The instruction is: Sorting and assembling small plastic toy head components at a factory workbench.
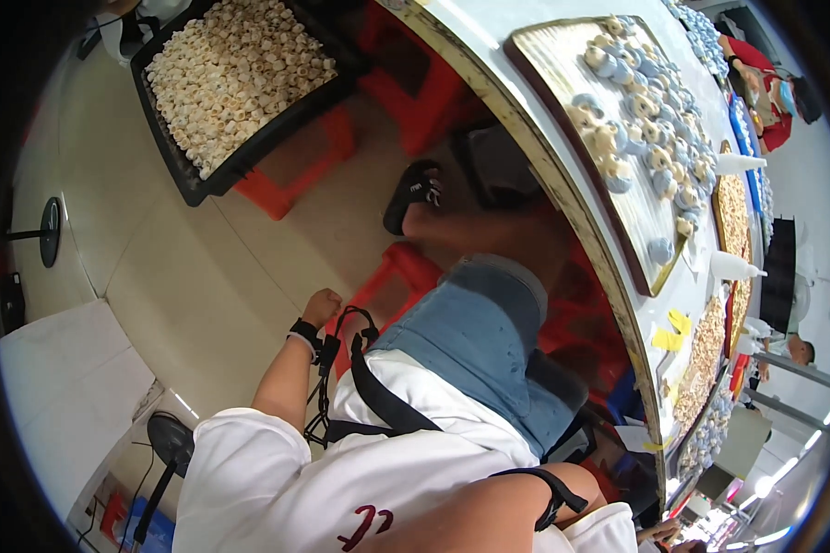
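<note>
My left hand [323, 307] hangs low beside a red plastic stool [404, 267], its fingers curled in. What it holds, if anything, is hidden. A black band [304, 334] circles that wrist, with dark cables next to it. My right arm [489, 505] is bent across the lower edge and wears a black strap [563, 493]; the hand itself is out of the picture. To the right, on a long white table [475, 37], lies a ribbed tray [563, 69] with many small blue and cream pieces [650, 120], apart from both arms.
At upper left, a black crate [194, 192] full of cream shell-like pieces [240, 83] rests on a red stool [290, 175]. White nozzle bottles [733, 266], yellow scraps [673, 330] and more trays stand along the table. A person in red [761, 88] is across it.
</note>
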`<state>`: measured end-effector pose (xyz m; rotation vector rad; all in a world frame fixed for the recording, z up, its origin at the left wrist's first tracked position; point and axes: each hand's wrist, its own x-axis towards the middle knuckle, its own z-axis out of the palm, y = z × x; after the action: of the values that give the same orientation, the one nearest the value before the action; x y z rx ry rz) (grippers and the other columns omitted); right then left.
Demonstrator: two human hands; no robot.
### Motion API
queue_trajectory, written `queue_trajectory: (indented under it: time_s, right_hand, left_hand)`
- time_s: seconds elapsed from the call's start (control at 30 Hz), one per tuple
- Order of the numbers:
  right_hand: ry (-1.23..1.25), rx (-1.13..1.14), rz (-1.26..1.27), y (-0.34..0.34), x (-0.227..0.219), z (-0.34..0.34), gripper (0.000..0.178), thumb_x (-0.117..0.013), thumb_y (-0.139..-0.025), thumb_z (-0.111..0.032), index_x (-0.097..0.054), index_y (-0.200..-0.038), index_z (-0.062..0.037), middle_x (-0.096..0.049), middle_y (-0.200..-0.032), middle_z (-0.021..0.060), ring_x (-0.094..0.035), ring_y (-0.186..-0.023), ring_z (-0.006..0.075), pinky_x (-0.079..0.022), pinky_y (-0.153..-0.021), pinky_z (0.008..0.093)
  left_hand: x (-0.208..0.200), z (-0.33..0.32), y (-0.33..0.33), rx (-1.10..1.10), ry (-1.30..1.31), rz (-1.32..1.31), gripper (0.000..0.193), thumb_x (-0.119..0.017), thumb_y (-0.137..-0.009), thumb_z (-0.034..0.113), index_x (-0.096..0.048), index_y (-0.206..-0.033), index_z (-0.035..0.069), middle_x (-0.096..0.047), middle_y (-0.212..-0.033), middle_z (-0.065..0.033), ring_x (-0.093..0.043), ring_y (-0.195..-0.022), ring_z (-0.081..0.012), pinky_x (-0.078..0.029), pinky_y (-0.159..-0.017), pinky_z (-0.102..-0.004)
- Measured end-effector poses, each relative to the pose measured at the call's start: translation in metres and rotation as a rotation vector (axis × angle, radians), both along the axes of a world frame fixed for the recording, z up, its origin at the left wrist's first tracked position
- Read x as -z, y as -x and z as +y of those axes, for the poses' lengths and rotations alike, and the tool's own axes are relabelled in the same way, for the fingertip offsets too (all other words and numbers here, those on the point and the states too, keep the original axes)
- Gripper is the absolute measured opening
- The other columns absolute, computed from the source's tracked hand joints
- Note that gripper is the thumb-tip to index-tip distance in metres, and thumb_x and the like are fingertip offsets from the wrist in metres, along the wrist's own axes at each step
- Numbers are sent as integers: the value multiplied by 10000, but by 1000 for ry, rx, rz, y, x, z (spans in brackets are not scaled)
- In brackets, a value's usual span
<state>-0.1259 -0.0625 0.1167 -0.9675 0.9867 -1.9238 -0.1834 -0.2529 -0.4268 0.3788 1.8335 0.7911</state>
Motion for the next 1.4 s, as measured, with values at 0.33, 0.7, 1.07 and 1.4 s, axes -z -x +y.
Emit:
queue_trajectory:
  time_s: [0.33, 0.7, 1.07, 1.4]
  right_hand:
    - [-40, 58, 79, -23, -1, 6, 203, -400, -920, -135, -558, -923, -7, -567, -833, 109, -532, -758, 307, -403, -662, 366]
    - [543, 751, -18, -55, 40, -24, 227, -432, -924, -195, -559, -800, -52, -553, -816, 88, -521, -707, 278, -380, -624, 362]
    - [252, 1029, -13, -71, 84, -34, 152, -524, -883, -132, -591, -805, -19, -574, -842, 121, -529, -735, 275, -405, -673, 347]
    - [-192, 963, -90, -70, 71, -6, 85, -553, -817, -33, -601, -864, 19, -590, -864, 138, -558, -787, 246, -402, -704, 315]
  left_hand:
    - [24, -34, -24, 221, 154, 18, 436, -529, -866, 383, -606, -851, -46, -612, -678, -199, -608, -679, -323, -462, -645, -384]
    - [15, 7, -6, 232, -9, 99, 169, -521, -802, 115, -593, -810, -38, -605, -651, -96, -571, -596, -175, -446, -559, -312]
    - [8, -9, -27, 214, -28, 216, 185, -547, -774, 136, -607, -796, -37, -597, -621, -123, -585, -575, -206, -459, -544, -334]
    - [44, -8, -2, 268, 21, 125, 218, -497, -741, 141, -605, -826, -29, -615, -744, -177, -595, -695, -281, -469, -654, -359]
